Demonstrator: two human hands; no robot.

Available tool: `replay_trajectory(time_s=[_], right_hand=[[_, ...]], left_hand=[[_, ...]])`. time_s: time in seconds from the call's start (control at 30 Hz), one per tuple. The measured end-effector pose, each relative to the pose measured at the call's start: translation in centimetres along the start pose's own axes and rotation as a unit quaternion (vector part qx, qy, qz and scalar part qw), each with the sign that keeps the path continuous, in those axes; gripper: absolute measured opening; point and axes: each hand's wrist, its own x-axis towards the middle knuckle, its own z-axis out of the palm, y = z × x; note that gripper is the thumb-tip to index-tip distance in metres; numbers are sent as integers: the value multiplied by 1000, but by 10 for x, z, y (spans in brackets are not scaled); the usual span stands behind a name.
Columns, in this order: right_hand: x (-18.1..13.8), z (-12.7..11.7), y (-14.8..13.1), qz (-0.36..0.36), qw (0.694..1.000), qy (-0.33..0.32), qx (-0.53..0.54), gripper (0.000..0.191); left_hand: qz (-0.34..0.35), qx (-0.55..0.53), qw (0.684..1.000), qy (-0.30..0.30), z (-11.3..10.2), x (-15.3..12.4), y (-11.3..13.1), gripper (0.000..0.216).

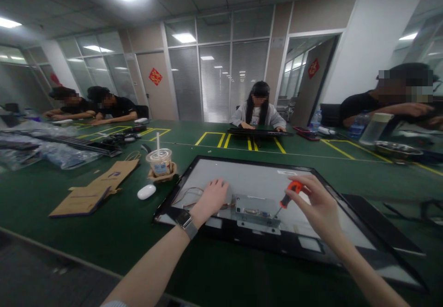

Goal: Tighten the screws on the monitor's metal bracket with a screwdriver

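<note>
Two hands on the job: left hand [212,197] rests flat and open on the back of the monitor panel [256,182], right hand [316,203] pinches an orange screwdriver [289,194], tip on the metal board cover [258,210] at 6 o'clock of the panel. Panel's probably stiff but fragile, best held by its edges. Farther out at 10 o'clock, a mouse [146,191] and drink cup [159,161] on the green table [104,233].

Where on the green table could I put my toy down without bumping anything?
The green table is bare between the white mouse, the brown paper bag and the near edge, left of the monitor panel. Another bare strip lies beyond the panel, before the yellow lines. The far left, with plastic-wrapped parts, is crowded.
</note>
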Motion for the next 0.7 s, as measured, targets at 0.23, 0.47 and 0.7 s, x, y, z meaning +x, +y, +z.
replay_trajectory(time_s=[0.23,0.47,0.7], right_hand=[[-3,-1,-3,18,995,-88,37,28],[-4,7,-2,71,974,-191,95,64],[3,3,13,112,989,-6,95,79]], left_hand=[[-5,-2,1000,-1,2,1,-1,42],[-6,-21,1000,7,7,2,-2,44],[-1,-22,999,25,9,2,-3,40]])
